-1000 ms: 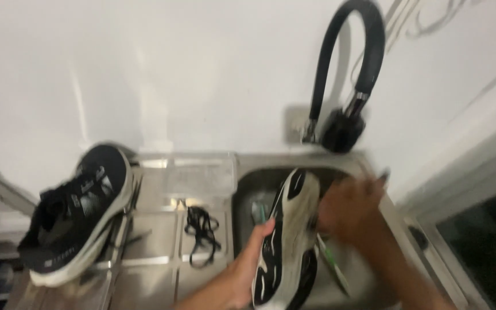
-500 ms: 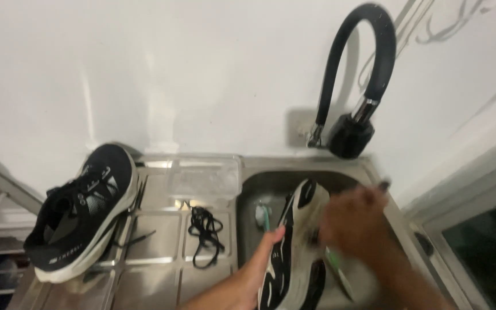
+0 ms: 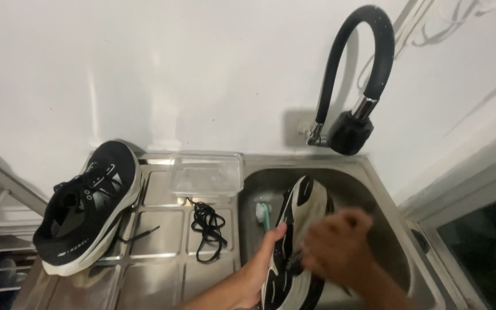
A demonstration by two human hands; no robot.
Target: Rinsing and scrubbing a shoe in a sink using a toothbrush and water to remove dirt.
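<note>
Sneaker in sink [image 3: 294, 241]: black and cream, lying inside the steel sink basin [image 3: 386, 229], sole turned up toward the camera. Long axis runs near to far, tilted slightly right at the far end; one end [image 3: 308, 192] points toward the back wall and the faucet, the other sits at the bottom edge of the view. Which end is the toe I cannot tell for certain.

Left hand [image 3: 262, 267]: enters from the bottom edge, forearm angled up and right. Fingers are wrapped along the left side of the sneaker sole, thumb tip up near the midsole; it grips the shoe.

Right hand [image 3: 337, 247]: blurred by motion, lies over the right side of the sole at mid-length, knuckles toward the camera, fingers curled down. It appears closed, but what it clasps is hidden by blur; I cannot tell.

Surroundings: a teal-handled brush [image 3: 264, 213] lies in the basin just left of the shoe. A black hose faucet [image 3: 354, 74] arches above the basin. On the drainboard [image 3: 156, 270], a loose black lace [image 3: 206, 227] lies near the basin edge, a clear plastic tub [image 3: 206, 172] stands behind it, and a second black sneaker [image 3: 90, 206] rests tilted at the far left, laces up.
</note>
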